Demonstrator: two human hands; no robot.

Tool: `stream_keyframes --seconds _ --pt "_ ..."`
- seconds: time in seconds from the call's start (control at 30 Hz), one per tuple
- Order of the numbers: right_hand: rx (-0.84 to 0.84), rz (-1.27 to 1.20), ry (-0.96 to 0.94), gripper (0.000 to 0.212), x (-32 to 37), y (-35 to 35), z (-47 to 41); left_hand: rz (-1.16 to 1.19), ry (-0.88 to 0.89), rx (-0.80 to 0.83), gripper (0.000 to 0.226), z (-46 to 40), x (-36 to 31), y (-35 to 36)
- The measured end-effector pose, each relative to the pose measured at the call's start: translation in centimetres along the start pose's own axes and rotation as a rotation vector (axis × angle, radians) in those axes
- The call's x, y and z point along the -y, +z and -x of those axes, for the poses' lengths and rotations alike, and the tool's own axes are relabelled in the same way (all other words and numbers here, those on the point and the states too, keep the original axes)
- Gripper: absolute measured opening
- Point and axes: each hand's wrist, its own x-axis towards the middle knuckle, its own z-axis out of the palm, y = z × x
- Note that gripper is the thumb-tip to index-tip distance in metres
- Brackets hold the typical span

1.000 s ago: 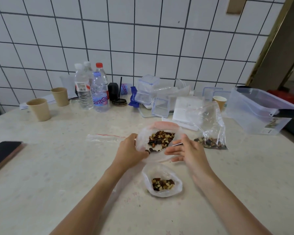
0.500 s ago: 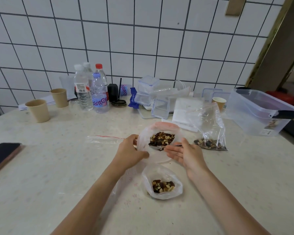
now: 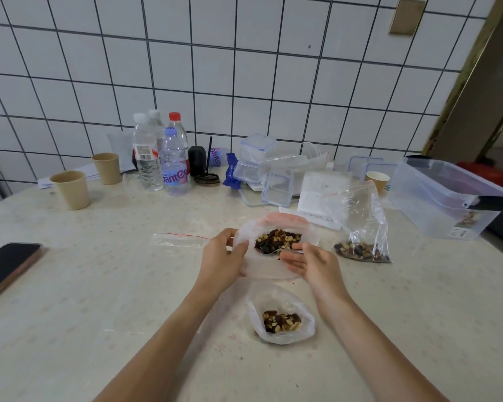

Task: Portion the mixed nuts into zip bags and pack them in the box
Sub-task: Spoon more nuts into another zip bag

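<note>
A large clear bag [image 3: 263, 269] of mixed nuts [image 3: 278, 238] lies open at the table's middle. My left hand [image 3: 224, 261] grips its left rim and holds the mouth open. My right hand [image 3: 314, 264] pinches a small metal spoon [image 3: 273, 252] whose bowl lies at the near edge of the nuts. Just in front of me an open zip bag [image 3: 282, 297] holds a small portion of nuts. Another zip bag [image 3: 357, 213] with nuts at its bottom stands to the right. An empty zip bag [image 3: 177, 240] lies flat to the left. The clear plastic box [image 3: 436, 204] stands at the far right.
Water bottles [image 3: 173, 166], two paper cups [image 3: 70, 189] and small lidded containers [image 3: 256, 161] line the back by the tiled wall. A phone [image 3: 8, 264] lies at the left edge. A white paper sheet [image 3: 317, 190] lies behind the nut bag.
My right hand has shifted a little nearer with the spoon at the edge of the nuts. My left hand keeps its grip on the bag rim.
</note>
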Motion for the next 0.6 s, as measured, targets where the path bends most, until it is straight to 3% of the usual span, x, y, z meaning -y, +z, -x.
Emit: stream_keyframes --seconds 0.33,0.6 --pt "0.0 -0.151 0.064 0.037 0.6 -1.2 0.5 -0.021 -0.002 -0.079 0.026 -0.1 0.3 -0.2" --pt "0.018 -0.17 0.021 0.041 2.2 -2.7 1.7 -0.19 0.185 -0.143 0.049 0.5 -0.5 -1.7"
